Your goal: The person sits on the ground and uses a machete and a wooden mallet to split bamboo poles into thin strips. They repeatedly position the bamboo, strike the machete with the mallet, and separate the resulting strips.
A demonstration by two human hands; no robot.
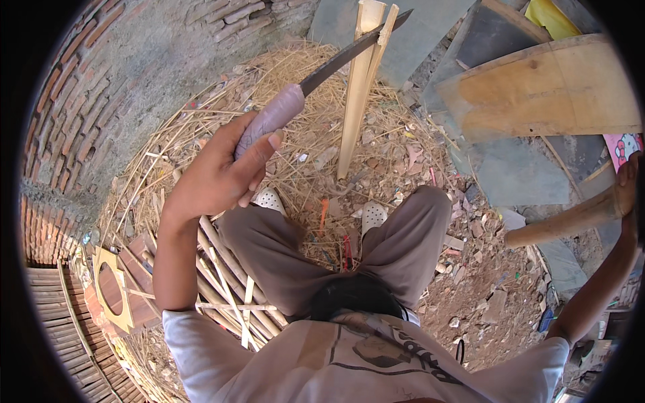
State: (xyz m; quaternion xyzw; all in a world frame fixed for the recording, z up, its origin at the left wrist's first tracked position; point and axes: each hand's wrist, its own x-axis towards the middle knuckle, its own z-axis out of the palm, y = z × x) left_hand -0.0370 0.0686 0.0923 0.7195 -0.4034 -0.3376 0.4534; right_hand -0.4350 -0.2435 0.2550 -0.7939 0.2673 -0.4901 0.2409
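Observation:
My left hand (222,164) is closed round the wrapped, pale purple handle of a long knife (274,115). Its dark blade slants up to the right and crosses the top of an upright bamboo piece (356,101). A split runs down from the top of the bamboo, with the blade lodged between the main piece and a narrower strip on the right. The bamboo's lower end meets the littered ground in front of my feet. Out at the far right, my right hand (626,191) grips a thick, round wooden stick (561,225), whose blunt end points left toward my knee.
Straw and wood chips (282,87) cover the ground. A brick wall (87,101) rises at left. Bamboo poles (235,275) and a board with a round hole (113,289) lie by my left side. Wooden boards (544,87) and grey slabs (517,171) lie at right.

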